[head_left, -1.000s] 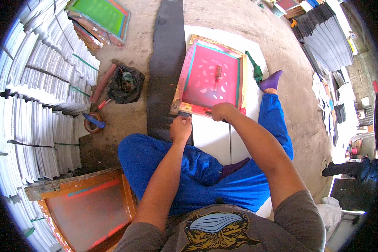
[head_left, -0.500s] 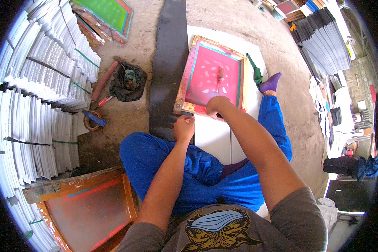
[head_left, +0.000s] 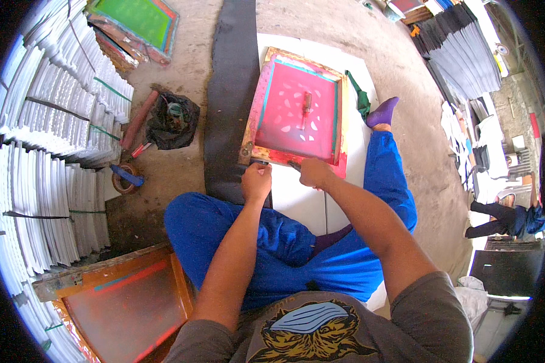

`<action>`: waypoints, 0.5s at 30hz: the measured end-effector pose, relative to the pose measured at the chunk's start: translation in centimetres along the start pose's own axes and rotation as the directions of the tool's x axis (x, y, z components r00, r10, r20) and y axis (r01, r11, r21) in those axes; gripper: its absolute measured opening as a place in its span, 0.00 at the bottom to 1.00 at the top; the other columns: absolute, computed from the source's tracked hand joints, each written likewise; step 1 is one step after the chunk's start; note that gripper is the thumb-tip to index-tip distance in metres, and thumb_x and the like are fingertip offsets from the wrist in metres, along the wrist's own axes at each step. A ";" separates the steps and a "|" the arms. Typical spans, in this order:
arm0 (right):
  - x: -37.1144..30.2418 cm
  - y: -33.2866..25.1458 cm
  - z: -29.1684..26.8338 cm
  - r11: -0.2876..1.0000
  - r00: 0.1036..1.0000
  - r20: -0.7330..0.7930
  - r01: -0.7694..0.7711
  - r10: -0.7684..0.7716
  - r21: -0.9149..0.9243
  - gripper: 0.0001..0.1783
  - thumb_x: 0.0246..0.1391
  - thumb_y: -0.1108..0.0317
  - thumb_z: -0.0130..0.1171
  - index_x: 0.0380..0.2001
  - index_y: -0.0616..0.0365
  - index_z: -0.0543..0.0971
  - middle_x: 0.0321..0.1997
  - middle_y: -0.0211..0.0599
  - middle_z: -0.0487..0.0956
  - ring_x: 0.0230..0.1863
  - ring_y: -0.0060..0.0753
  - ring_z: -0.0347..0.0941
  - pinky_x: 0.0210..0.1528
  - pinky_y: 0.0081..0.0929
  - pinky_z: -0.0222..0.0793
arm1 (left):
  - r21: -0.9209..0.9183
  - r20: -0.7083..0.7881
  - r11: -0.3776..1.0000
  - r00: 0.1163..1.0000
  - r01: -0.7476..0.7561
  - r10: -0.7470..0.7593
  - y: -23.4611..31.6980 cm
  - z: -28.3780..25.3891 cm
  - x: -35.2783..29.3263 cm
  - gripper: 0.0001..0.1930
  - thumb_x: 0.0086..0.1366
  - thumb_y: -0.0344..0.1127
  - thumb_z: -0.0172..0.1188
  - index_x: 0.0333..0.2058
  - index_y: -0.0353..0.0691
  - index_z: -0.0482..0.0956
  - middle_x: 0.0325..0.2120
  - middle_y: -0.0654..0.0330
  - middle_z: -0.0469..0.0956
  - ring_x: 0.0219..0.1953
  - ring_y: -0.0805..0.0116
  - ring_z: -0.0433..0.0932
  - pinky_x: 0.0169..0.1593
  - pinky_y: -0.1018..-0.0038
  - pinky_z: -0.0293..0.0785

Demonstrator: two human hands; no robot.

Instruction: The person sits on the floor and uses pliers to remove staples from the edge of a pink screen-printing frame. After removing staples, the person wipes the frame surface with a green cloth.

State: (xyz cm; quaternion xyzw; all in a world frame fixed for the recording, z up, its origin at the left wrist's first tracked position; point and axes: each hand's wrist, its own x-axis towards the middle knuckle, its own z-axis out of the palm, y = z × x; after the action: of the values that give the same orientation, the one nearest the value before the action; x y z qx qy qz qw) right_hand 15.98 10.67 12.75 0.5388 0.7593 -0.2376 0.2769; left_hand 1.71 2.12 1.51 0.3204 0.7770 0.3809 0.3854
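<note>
A wooden screen-printing frame (head_left: 344, 121) with pink mesh and a teal inner border lies on white panels (head_left: 351, 199). On its mesh rests a screwdriver-like tool (head_left: 307, 101) with a reddish-brown handle, touched by neither hand. My left hand (head_left: 257, 183) is closed at the frame's near-left edge, its fingertips pinched by a small dark piece (head_left: 260, 161) that I cannot make out. To its right, my right hand (head_left: 315, 173) is closed in a fist at the near edge. A dark tip pokes out from its fingers toward the left; the rest is hidden.
A black strip (head_left: 230, 97) runs along the panels' left side. Bundled white sheets (head_left: 57, 103) are stacked at left, near a black plastic bag (head_left: 172, 121) and a tape roll (head_left: 125, 177). Another wooden screen (head_left: 127, 308) lies by my left knee. Green cloth (head_left: 358, 97) touches the panels.
My right hand has drawn back from over the frame's near edge and turned, and a dark tip now shows at its fingers. My left hand stays at the near-left corner.
</note>
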 end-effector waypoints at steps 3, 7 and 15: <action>0.4 1.0 2.4 0.984 0.998 -0.014 -0.063 0.066 0.169 0.18 0.47 0.70 0.55 0.41 0.68 0.81 0.38 0.61 0.82 0.43 0.56 0.82 0.49 0.51 0.76 | 0.071 0.002 0.997 1.000 -0.011 0.011 0.2 -0.4 -0.3 0.16 0.62 0.46 0.62 0.36 0.37 0.84 0.37 0.48 0.84 0.42 0.49 0.83 0.48 0.58 0.78; 0.9 2.0 6.3 0.964 0.968 -0.245 0.020 0.047 0.265 0.17 0.46 0.68 0.57 0.38 0.69 0.80 0.36 0.62 0.81 0.40 0.57 0.81 0.47 0.50 0.76 | 0.130 -0.008 0.992 1.000 -0.001 0.002 0.2 -0.5 -0.3 0.17 0.62 0.46 0.62 0.36 0.37 0.85 0.36 0.48 0.84 0.41 0.49 0.84 0.47 0.58 0.78; -0.8 -0.5 9.6 0.917 0.990 -0.135 0.082 -0.031 0.391 0.18 0.48 0.62 0.61 0.39 0.62 0.81 0.39 0.59 0.83 0.44 0.59 0.81 0.49 0.52 0.76 | 0.093 0.030 0.994 0.998 -0.061 0.058 -1.4 -0.4 -0.1 0.18 0.61 0.47 0.64 0.33 0.34 0.85 0.29 0.50 0.84 0.34 0.52 0.84 0.41 0.60 0.77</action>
State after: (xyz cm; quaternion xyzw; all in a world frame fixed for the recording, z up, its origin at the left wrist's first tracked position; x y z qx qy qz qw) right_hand 17.26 3.66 6.26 0.5754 0.7268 -0.3595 0.1066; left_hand 1.12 1.14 0.57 0.3664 0.7789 0.3509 0.3687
